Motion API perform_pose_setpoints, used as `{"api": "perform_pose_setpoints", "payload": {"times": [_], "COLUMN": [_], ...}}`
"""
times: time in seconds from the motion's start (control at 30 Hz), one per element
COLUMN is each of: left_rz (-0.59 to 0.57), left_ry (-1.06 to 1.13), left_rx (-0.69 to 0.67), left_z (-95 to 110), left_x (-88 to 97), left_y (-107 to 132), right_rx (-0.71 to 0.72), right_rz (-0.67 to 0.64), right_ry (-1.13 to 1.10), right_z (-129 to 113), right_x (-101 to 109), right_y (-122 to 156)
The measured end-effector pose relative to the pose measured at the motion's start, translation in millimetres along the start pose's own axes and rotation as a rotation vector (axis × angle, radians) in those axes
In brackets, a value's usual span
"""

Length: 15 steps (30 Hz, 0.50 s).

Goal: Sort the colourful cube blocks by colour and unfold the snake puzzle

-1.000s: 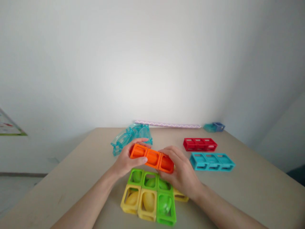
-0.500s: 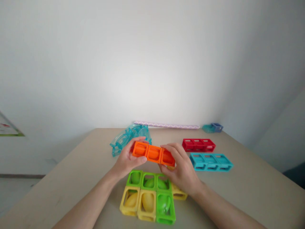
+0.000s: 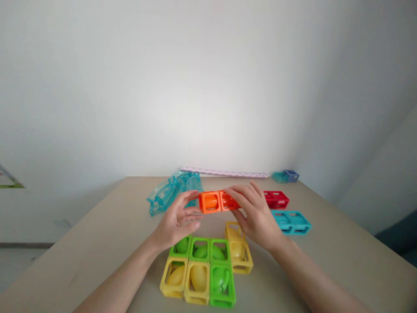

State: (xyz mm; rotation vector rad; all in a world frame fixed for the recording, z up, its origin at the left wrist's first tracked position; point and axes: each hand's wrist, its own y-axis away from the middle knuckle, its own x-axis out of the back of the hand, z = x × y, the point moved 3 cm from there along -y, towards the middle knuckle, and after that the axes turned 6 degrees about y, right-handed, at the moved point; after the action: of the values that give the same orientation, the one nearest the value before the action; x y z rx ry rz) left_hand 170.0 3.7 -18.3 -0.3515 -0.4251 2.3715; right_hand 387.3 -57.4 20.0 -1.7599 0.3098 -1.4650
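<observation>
The right hand gripped the orange block, parallel to the tabletop's far edge, beside the open, empty left hand.

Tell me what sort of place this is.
Likely a plain room at home or a classroom, set up for play: a bare white wall, a beige table, bright plastic toy blocks on it, and an orange block in the right hand.

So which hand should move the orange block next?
Probably the right hand: its fingers are closed over the orange block at its right end, holding it up above the table. The left hand is open beside the block's left end and does not seem to grip it.
</observation>
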Motion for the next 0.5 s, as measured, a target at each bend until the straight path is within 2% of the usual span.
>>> {"api": "perform_pose_setpoints", "payload": {"times": [0.07, 0.1, 0.2, 0.27, 0.37, 0.5], "left_rz": [-0.013, -0.015, -0.007, -0.003, 0.008, 0.003], "left_ry": [0.039, 0.046, 0.062, 0.068, 0.078, 0.098], "left_rx": [-0.005, -0.009, -0.009, -0.002, 0.005, -0.004], "left_z": [-1.6, -2.6, -6.4, -8.6, -10.2, -10.8], "left_x": [1.2, 1.8, 3.2, 3.7, 5.1, 7.5], "left_y": [0.5, 0.5, 0.3, -0.1, -1.2, -2.0], "right_rx": [-0.077, -0.121, -0.247, -0.284, -0.305, -0.323], "right_rz": [0.009, -0.04, -0.306, -0.393, -0.498, -0.596], "right_ry": [0.083, 0.118, 0.196, 0.215, 0.228, 0.248], "right_z": [37.9, 60.5, 128.7, 162.6, 190.1, 195.2], "right_x": [3.0, 1.8, -10.8, -19.0, -27.9, -29.1], "right_y": [-6.4, -9.7, -14.9, -13.5, -6.8, -0.9]}}
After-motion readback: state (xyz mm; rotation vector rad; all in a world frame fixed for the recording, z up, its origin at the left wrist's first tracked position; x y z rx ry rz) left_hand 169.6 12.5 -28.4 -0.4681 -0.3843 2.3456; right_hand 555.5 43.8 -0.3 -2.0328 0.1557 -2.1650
